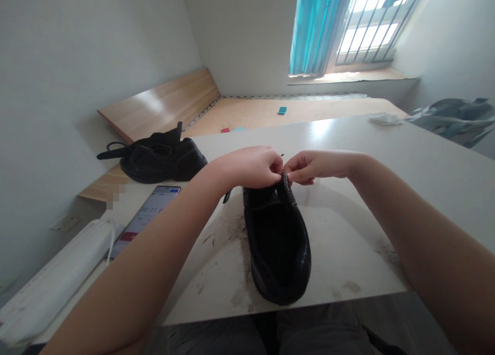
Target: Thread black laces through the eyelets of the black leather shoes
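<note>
Daylight comes through a barred window beside a teal curtain and falls across a bare wooden board behind my white bench. On the bench, a black leather shoe sits upright among dirty smudges, its rounded toe pointing toward me. My hands meet just above its far end, close together and touching the shoe's top edge.

My left hand is closed in a tight pinch on a thin dark lace, whose tip pokes out above my fingers. My right hand is also pinched, with its fingertips at the shoe's edge, but I cannot tell whether they hold the lace too. Another dark lace end hangs near my left wrist.

So far, I can see lace ends free at the top and no finished bow, though my fingers hide the lacing itself. A second black shoe lies on a wooden ledge to my left, with a dark lace loop trailing from it. A phone lies face up near my left forearm.
</note>
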